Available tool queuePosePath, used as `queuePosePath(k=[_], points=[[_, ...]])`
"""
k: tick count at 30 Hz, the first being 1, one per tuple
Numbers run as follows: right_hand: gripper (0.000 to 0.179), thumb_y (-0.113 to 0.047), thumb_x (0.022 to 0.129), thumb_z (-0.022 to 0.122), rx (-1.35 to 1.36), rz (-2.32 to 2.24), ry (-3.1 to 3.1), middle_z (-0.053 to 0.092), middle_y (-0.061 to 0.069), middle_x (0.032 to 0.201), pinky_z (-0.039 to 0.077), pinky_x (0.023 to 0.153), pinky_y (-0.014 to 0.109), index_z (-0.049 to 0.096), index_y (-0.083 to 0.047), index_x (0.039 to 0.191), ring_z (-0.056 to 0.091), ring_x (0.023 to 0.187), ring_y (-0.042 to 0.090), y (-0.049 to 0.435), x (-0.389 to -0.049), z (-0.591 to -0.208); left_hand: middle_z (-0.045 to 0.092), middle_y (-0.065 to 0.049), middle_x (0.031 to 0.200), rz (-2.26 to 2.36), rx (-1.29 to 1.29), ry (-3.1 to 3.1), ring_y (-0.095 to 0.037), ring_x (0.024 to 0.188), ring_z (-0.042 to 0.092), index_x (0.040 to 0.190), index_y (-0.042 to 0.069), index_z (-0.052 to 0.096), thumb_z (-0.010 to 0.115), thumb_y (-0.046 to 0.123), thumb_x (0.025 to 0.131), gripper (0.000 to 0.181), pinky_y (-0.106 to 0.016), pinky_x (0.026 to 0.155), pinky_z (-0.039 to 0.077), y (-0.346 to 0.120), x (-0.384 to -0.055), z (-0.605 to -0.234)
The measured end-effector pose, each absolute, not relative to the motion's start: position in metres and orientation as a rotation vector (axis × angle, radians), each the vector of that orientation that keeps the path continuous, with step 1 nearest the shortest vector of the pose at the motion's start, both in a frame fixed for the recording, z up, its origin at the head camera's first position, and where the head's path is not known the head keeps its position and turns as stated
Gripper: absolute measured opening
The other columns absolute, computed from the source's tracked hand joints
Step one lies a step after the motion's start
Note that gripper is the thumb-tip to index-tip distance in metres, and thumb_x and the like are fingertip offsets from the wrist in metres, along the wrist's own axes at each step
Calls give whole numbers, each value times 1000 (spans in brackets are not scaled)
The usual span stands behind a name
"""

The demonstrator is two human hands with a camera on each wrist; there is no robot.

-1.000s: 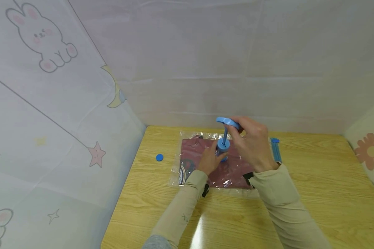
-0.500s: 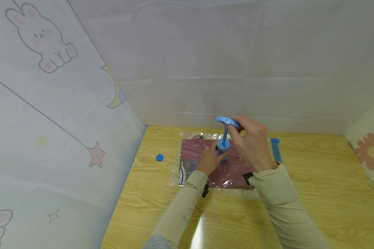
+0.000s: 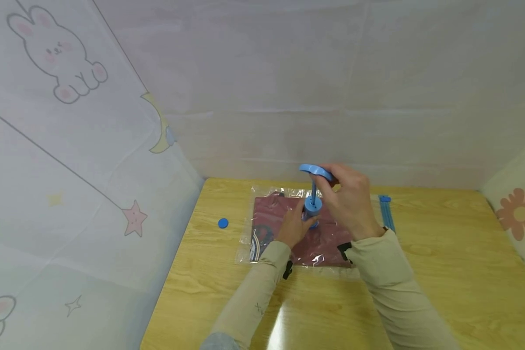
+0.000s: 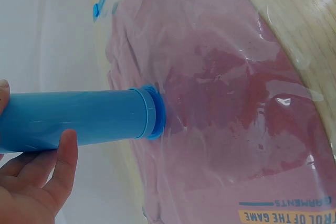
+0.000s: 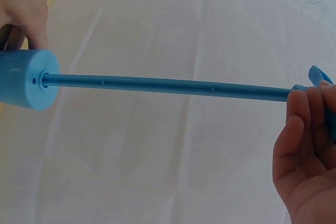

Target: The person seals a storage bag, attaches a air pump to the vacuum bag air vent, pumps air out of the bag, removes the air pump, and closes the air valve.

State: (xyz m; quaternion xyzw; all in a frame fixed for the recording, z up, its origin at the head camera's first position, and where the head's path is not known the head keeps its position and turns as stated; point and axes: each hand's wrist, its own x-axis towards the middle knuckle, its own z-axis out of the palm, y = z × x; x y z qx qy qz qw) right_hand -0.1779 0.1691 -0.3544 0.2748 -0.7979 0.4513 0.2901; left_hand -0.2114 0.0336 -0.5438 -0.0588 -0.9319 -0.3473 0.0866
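Observation:
A blue hand pump (image 4: 100, 116) stands upright, its base on the round valve (image 4: 157, 113) of a clear vacuum storage bag (image 3: 332, 250). Folded maroon fabric (image 4: 220, 119) with printed lettering lies flat inside the bag. My left hand (image 3: 293, 227) grips the pump's barrel, fingers and thumb around it. Above it, my right hand (image 3: 347, 199) grips one side of the pump's light-blue handle (image 3: 316, 171). The plunger rod (image 5: 168, 85) is drawn far out of the barrel between the two hands.
A small round blue cap (image 3: 223, 223) lies on the wooden table (image 3: 442, 267) left of the bag. At the bag's right edge runs a blue zip seal with a slider (image 3: 385, 199). Pale printed wall sheets (image 3: 262, 87) enclose the back and sides of the table.
Both hands keep their grip on the pump. The handle, still raised, has shifted slightly left with the right hand; the view itself has tilted a little.

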Motion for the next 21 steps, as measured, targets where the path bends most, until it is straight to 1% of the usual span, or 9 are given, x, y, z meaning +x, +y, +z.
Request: queuePosePath(k=[7, 10, 15, 18, 21], points=[[12, -3, 85, 71, 717, 1216, -2134, 72, 13, 83, 46, 63, 17, 70, 4, 95, 62, 67, 19, 171, -179, -355, 71, -8, 113, -1018, -196, -2768, -24, 101, 69, 130, 17, 46, 66, 37, 90, 49, -35, 84, 57, 34, -211, -545], [12, -4, 85, 71, 717, 1219, -2133, 72, 13, 83, 46, 63, 17, 70, 4, 95, 63, 67, 19, 172, -180, -356, 71, -9, 113, -1032, -204, -2752, -24, 102, 69, 129, 17, 46, 67, 35, 90, 48, -35, 84, 57, 34, -212, -546], [12, -4, 86, 71, 712, 1211, -2145, 71, 12, 82, 43, 62, 14, 69, 3, 95, 61, 67, 17, 172, -181, -358, 72, -9, 112, -1022, -201, -2749, -24, 102, 69, 128, 17, 47, 68, 36, 89, 48, -34, 83, 57, 35, -213, -547], [12, -5, 86, 71, 711, 1207, -2157, 71, 12, 82, 47, 62, 20, 69, 3, 95, 61, 67, 17, 171, -181, -359, 72, -8, 112, -1023, -197, -2748, -24, 101, 69, 128, 17, 47, 69, 35, 89, 48, -35, 83, 57, 35, -212, -547], [12, -4, 85, 71, 712, 1211, -2161, 71, 12, 81, 49, 61, 24, 70, 3, 95, 61, 67, 17, 171, -181, -362, 72, -8, 112, -1027, -191, -2749, -23, 101, 69, 128, 17, 47, 69, 35, 89, 49, -35, 84, 56, 35, -211, -546]])
